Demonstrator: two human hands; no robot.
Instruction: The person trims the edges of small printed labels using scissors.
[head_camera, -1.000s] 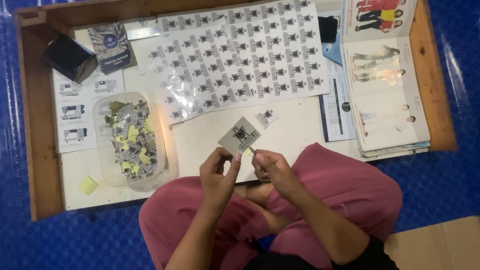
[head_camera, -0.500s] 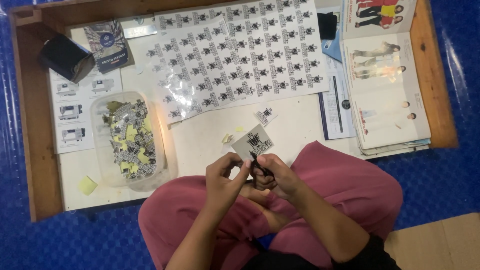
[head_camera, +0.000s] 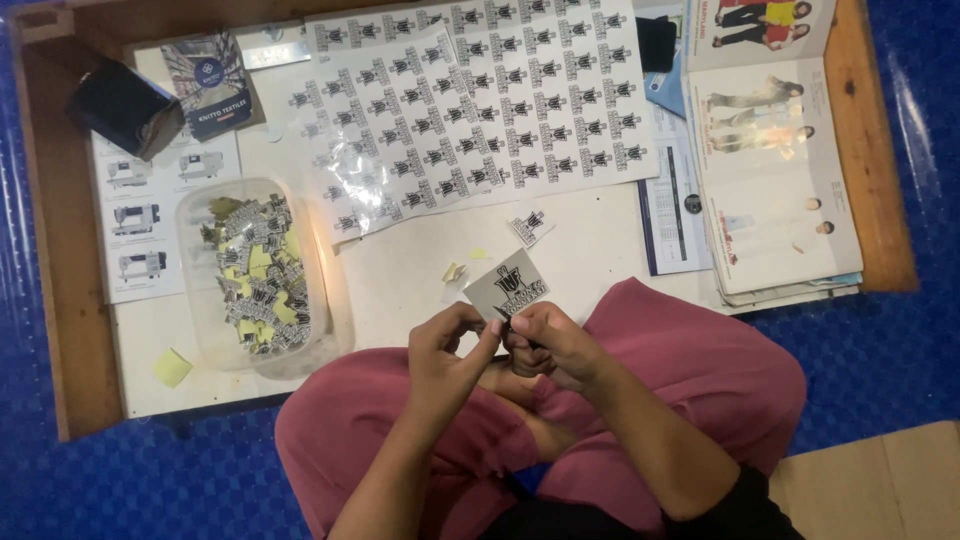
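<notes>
Hands working a sticker over a low table
Both hands, left (head_camera: 450, 350) and right (head_camera: 548, 345), are pinching one sticker (head_camera: 508, 288) at its lower edge; it is tilting up, away from them

The shallow wooden tray table (head_camera: 60, 300) is taken as landmark. In its left half a clear plastic tub of cut stickers (head_camera: 255, 275) is set; behind and right of the tub a large printed sticker sheet (head_camera: 470, 110) is spread; at the right end open catalogues (head_camera: 770, 190) are stacked. At its near edge a small square printed sticker (head_camera: 508, 287) is held between the left hand (head_camera: 450, 355) and the right hand (head_camera: 550, 345).
</notes>
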